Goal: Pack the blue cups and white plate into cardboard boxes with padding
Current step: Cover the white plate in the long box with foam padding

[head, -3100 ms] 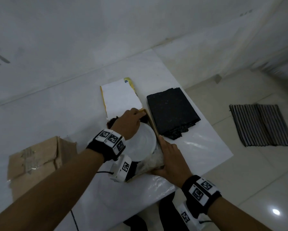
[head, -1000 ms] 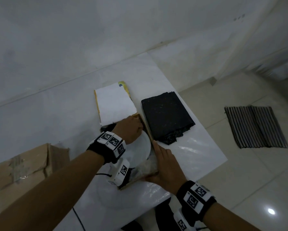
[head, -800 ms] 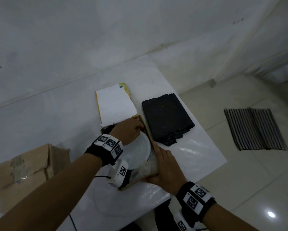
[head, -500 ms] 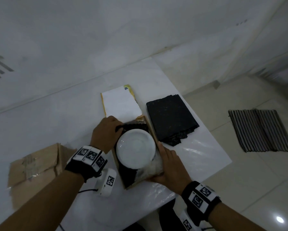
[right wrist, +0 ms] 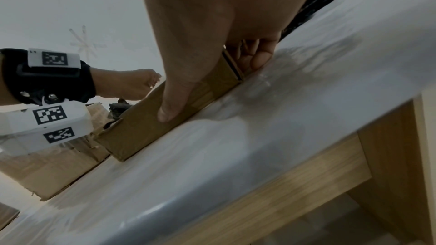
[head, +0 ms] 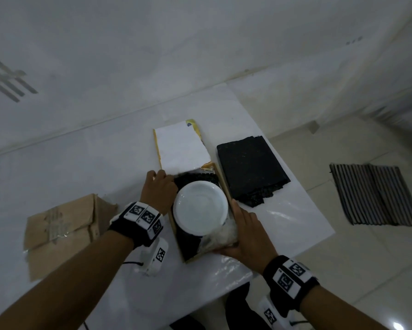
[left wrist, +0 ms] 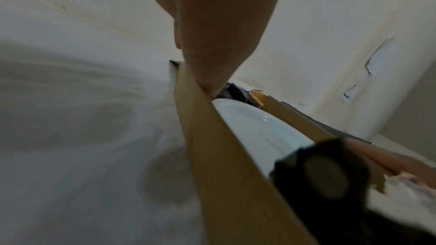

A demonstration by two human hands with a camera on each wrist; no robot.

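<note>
The white plate [head: 200, 208] lies flat inside the shallow cardboard box [head: 226, 186], on black padding [head: 195, 179], with crinkled clear wrap [head: 221, 236] at the box's near right corner. The box stands on the tabletop [head: 81, 163]. Its long axis runs away from the person, toward the white lid [head: 181, 146], which lies open beyond the far end.

The plate sits between the 2 hands. The left hand [head: 158, 189] is at the left wall of the box near its far end. The left wrist view shows a fingertip [left wrist: 212, 74] pressing on the wall's top edge, apart from the plate; the rest of this grip is not visible enough to say if it clasps the wall. The right hand [head: 245, 234] is at the near right corner, thumb on the near end wall and fingers along the right wall, so this grip grasps the box.

Both hands are just beside the plate. The left hand lies nearer the lid.

A folded black pad [head: 250, 167] lies just to the right of the box, nearer the right hand. A 2nd cardboard box [head: 59, 225] stands well apart to the left. No blue cups are visible.

Judgement: the plate is placed; top padding and lid closure are likely what remains for this box.
</note>
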